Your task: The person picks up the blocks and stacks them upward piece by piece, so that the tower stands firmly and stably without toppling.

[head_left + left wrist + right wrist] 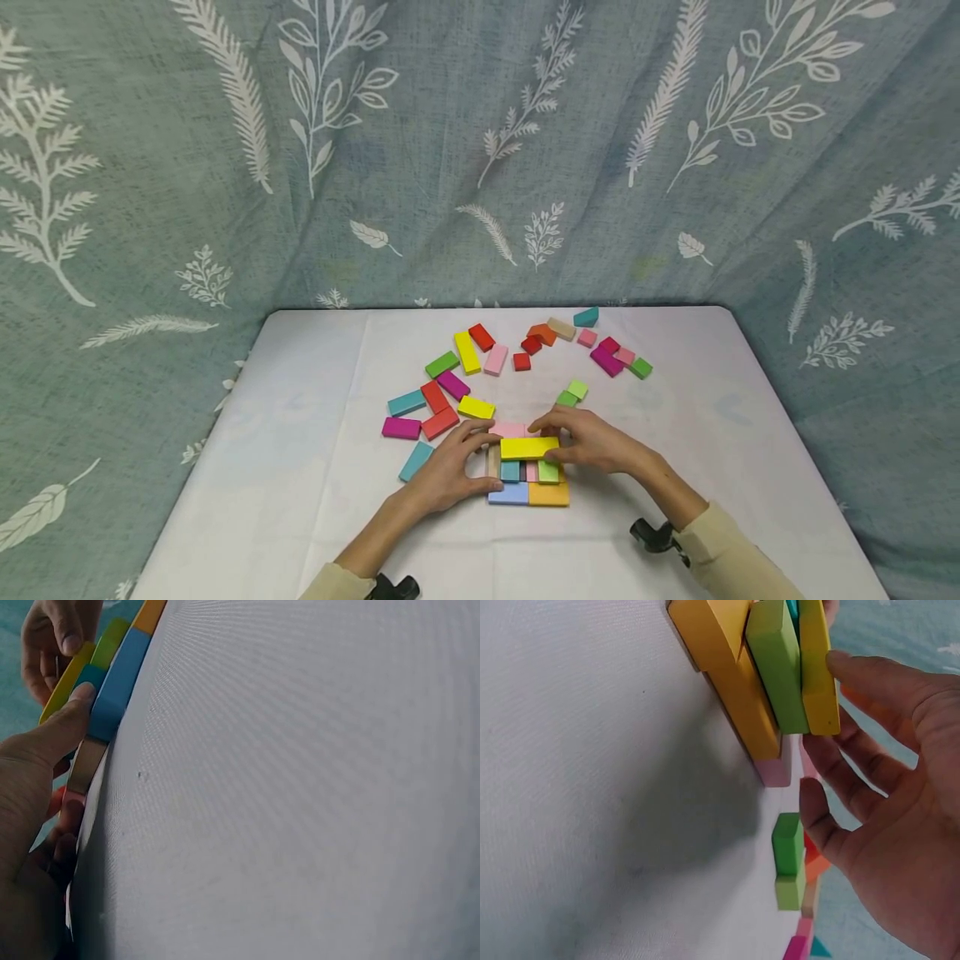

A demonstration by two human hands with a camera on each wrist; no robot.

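A low stack of coloured wooden blocks stands on the table, with a blue block (508, 494) and an orange block (548, 495) along its near side. Above them lie a teal block (510, 472) and a light green block (548, 472), and a long yellow block (525, 449) spans the top. My left hand (448, 471) curves around the stack's left end, thumb against the teal block, other fingers at the far side near a pink block (507, 429). With thumb and fingers, my right hand (588, 442) pinches the yellow block's right end.
Loose blocks lie in an arc beyond the stack, among them a teal block (416, 461) left of my left hand and a red block (440, 422). Two green blocks (788, 844) lie just past the stack. A patterned cloth (480, 150) hangs behind the white table (277, 467).
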